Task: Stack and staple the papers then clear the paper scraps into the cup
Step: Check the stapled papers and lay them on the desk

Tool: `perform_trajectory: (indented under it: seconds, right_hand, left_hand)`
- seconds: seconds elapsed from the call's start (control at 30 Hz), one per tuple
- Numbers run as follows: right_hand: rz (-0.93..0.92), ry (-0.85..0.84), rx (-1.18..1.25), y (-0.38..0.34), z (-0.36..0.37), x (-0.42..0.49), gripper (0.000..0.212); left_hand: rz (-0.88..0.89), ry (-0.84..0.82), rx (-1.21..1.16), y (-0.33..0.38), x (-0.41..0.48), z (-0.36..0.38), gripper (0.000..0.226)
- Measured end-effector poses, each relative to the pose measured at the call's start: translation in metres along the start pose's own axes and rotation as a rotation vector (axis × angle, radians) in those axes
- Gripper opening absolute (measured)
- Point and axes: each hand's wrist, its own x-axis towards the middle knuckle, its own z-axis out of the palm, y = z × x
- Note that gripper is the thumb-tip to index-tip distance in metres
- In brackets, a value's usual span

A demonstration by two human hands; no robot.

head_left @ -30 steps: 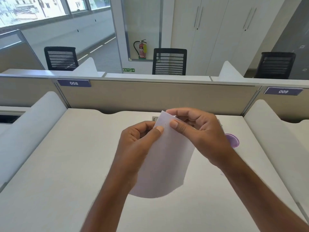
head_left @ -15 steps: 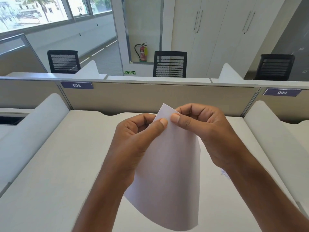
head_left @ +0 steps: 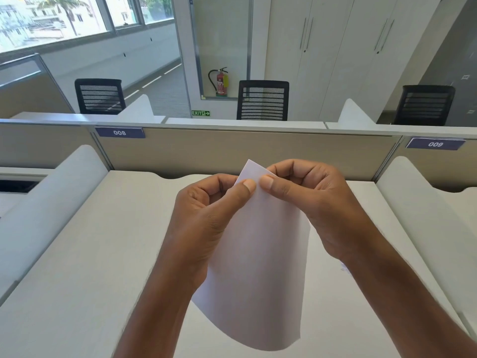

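Left hand and right hand fingers pinch the smooth white paper's pointed top corner; its lower edge curves.

white desk | beige partition | mesh chairs | daylit windows

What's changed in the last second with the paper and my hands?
The white paper sheet has risen closer to the camera, filling more of the view above the pale desk. Nothing was taken or released: the left hand and right hand still pinch its top corner, thumbs side by side.
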Motion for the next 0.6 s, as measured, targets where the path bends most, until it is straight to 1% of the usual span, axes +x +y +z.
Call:
perform_trajectory:
  seconds: [0.17,0.37,0.47,0.6]
  right_hand:
    - [0.009,0.001,-0.013,0.002,-0.001,0.001,0.012]
    - [0.028,-0.049,-0.134,0.004,-0.012,0.003,0.016]
    - [0.032,-0.076,-0.214,0.007,-0.022,0.003,0.016]
    - [0.03,-0.059,-0.238,0.012,-0.029,0.003,0.012]
  left_hand:
    - [0.011,0.024,0.014,-0.003,0.003,-0.001,0.018]
    - [0.019,0.034,0.029,-0.007,0.006,-0.002,0.021]
    - [0.027,0.076,0.042,-0.009,0.01,-0.005,0.023]
    - [0.077,0.122,0.095,-0.016,0.017,-0.009,0.025]
